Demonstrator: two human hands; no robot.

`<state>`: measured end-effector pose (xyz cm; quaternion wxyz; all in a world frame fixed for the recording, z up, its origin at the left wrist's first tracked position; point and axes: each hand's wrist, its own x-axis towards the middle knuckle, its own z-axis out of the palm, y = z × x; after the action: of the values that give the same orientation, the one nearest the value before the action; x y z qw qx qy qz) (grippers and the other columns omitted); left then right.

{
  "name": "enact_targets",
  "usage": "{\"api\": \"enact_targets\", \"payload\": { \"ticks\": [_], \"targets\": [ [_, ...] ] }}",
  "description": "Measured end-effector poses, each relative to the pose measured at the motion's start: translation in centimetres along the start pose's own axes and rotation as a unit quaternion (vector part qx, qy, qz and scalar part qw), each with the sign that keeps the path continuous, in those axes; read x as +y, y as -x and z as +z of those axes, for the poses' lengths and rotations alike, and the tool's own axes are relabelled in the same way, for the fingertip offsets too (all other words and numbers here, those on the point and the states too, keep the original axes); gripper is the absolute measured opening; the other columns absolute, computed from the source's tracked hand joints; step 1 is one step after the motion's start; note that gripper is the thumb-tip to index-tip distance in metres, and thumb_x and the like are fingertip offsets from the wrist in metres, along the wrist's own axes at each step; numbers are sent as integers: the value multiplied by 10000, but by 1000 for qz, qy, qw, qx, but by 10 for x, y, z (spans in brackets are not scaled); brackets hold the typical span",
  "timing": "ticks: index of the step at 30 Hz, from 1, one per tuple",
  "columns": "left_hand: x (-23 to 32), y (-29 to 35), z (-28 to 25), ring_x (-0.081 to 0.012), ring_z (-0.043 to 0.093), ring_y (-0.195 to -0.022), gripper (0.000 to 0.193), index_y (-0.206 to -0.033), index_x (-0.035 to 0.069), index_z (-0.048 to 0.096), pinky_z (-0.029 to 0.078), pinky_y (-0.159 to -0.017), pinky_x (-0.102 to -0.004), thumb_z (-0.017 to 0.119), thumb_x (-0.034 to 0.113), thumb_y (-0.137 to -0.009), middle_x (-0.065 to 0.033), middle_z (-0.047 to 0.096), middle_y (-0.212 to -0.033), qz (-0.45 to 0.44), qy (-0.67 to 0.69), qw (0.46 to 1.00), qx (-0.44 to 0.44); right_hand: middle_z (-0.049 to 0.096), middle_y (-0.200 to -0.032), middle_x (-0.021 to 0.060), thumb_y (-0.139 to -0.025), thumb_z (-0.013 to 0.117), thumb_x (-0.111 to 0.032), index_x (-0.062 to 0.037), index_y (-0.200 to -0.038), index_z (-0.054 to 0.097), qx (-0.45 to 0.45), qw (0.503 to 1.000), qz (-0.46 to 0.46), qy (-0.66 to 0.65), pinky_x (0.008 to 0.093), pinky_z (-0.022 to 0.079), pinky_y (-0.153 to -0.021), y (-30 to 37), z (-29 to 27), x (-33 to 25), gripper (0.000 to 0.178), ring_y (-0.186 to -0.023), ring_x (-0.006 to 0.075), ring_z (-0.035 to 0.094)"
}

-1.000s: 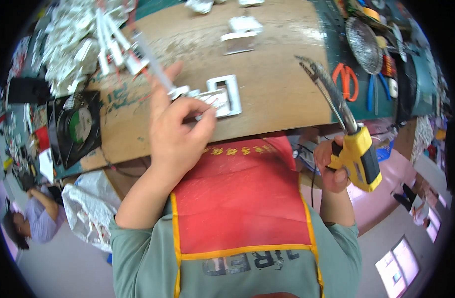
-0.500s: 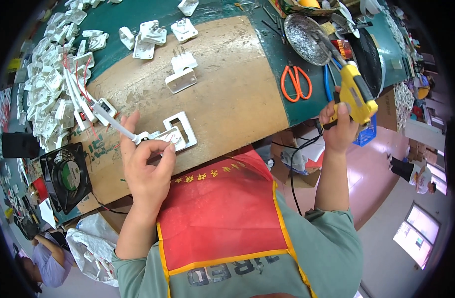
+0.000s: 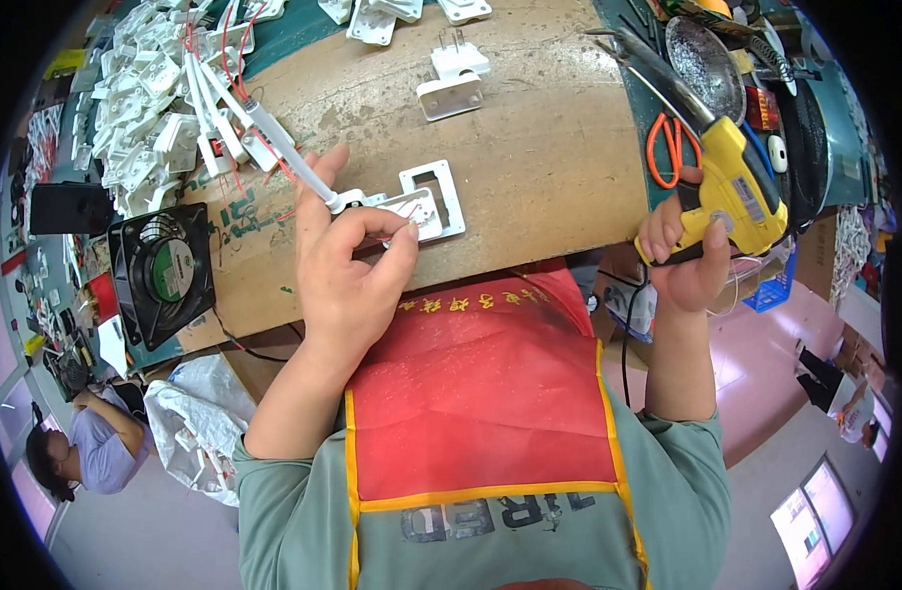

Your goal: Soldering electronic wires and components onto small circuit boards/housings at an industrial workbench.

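Note:
My left hand (image 3: 348, 285) is over the board with thumb and forefinger pinched together at a small white plastic housing (image 3: 426, 214). Thin red wire shows at that pinch, its end partly hidden by the fingers. From the housing a white cable (image 3: 292, 157) runs up past my other fingers to loose red wires. A white rectangular frame (image 3: 451, 197) lies around the housing's far right side. My right hand (image 3: 682, 251) grips a yellow soldering gun (image 3: 741, 192), its long metal barrel pointing up and left over the scissors. A white plug part (image 3: 456, 79) with metal pins stands farther back.
White plastic parts (image 3: 136, 147) are heaped at the left, with a black fan (image 3: 166, 270) in front. Orange-handled scissors (image 3: 658, 162) and a round metal dish (image 3: 707, 74) lie at the right. A brown board (image 3: 549, 138) covers the middle of the table.
The view has shifted, so the bench things appear farther right and higher. The soldering gun has tipped, its barrel now reaching farther left across the scissors. My left hand keeps its pinch at the housing.

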<state>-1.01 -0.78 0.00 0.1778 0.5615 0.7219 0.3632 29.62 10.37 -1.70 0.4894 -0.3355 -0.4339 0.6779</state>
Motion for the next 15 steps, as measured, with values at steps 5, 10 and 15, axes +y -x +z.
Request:
{"api": "enact_targets", "payload": {
  "ticks": [5, 10, 15],
  "targets": [
    [1, -1, 0, -346, 397, -1402, 73, -779, 53, 694, 332, -1112, -413, 767, 64, -780, -195, 454, -1480, -2, 3, 1000, -1, 469, -714, 13, -942, 578, -486, 3, -1364, 432, -33, 999, 26, 3, 258, 361, -530, -5, 14, 9, 662, -528, 93, 424],
    [1, -1, -1, -340, 405, -1395, 79, -768, 47, 691, 359, -1089, -405, 767, 61, -779, -199, 458, -1473, -7, 7, 1000, 0, 467, -713, 13, -927, 613, -478, 1, -1364, 440, -35, 999, 40, 5, 259, 363, -535, -8, 16, 12, 671, -533, 102, 430],
    [-4, 0, -5, -441, 344, -1418, 309, -1018, 86, 688, 363, -1105, -470, 817, 112, -739, -227, 455, -1456, -15, 24, 999, -26, 474, -723, 14, -916, 624, -485, 3, -1362, 441, -43, 998, 42, -3, 256, 365, -540, -9, 12, 14, 686, -539, 100, 434]
  ]
}}
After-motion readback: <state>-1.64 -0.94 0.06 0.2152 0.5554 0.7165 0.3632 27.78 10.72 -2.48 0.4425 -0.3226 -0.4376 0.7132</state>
